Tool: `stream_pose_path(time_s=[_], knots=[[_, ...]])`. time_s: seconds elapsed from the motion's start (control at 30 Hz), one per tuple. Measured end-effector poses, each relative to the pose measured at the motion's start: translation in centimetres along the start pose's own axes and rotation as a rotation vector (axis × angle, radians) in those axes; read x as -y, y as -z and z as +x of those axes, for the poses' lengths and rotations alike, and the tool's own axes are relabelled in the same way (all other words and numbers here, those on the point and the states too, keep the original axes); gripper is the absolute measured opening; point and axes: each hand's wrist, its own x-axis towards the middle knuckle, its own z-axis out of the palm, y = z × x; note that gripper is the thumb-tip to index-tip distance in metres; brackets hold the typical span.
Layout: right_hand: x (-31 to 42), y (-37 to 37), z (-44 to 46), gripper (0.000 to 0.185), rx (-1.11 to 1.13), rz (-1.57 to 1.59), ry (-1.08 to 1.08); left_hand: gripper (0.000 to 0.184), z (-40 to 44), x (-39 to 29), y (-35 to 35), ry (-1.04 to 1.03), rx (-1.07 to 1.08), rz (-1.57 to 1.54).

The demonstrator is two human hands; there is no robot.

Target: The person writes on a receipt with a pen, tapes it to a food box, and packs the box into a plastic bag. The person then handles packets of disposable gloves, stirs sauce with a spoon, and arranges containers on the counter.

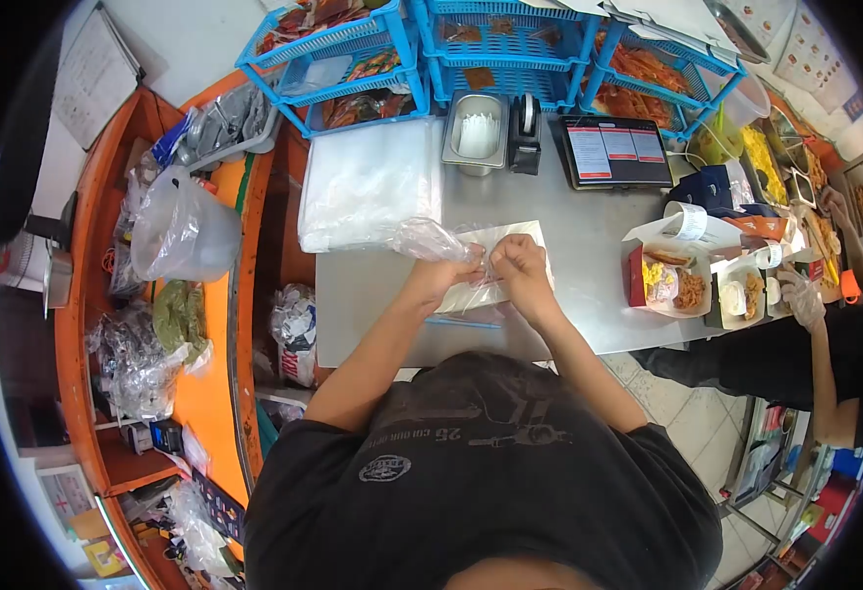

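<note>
Plastic bag (430,239) in left hand (448,273), right hand (521,269); shirt (490,492): "25".

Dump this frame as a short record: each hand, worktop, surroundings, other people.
left_hand: left hand pinches thin clear plastic
right_hand: right hand pinches the same plastic, close beside the left
under_hands: pale flat sheet on metal worktop
worktop_far_side: stack of clear bags, metal container, black dispenser, lit tablet
worktop_right: open food boxes
behind: blue baskets holding packets
other_person: gloved hand near the food boxes
unclear: exact shape of the held plastic
</note>
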Motion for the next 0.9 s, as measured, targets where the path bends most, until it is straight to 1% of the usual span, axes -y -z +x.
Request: stream_pose_path(time_s=[0.1, 0.4, 0.53, 0.63, 0.7, 0.73, 0.8, 0.9], knots=[[0.7, 0.1, -0.4, 0.01, 0.015, -0.188, 0.075, 0.028, 0.1, 0.2, 0.1, -0.007, 0.006, 0.001], [0.7, 0.0, -0.2, 0.011, 0.005, -0.204, 0.1, 0.025, 0.3, 0.2, 0.4, -0.018, 0.028, 0.008], [0.8, -0.1, 0.0, 0.012, 0.01, -0.223, 0.067, 0.022, 0.2, 0.3, 0.5, -0.048, 0.047, 0.031], [0.9, -0.4, 0.5, 0.011, -0.031, -0.227, 0.029, 0.02, -0.3, 0.1, 0.0, -0.124, 0.068, 0.099], [1.7, -0.7, 0.5, 0.011, -0.1, -0.217, 0.017, 0.018, -0.1, 0.3, 0.3, -0.215, 0.154, 0.167], [1.6, -0.7, 0.7, 0.01, -0.088, -0.225, 0.04, 0.017, 0.0, 0.4, 0.5, -0.26, 0.195, 0.199], [1.6, -0.3, 1.0, 0.009, -0.064, -0.241, 0.084, 0.015, 0.1, 0.6, 0.5, -0.278, 0.124, 0.205], [3.2, 0.2, 0.8, 0.006, -0.07, -0.125, 0.12, 0.013, -0.2, 0.5, -0.3, -0.251, 0.031, 0.139]])
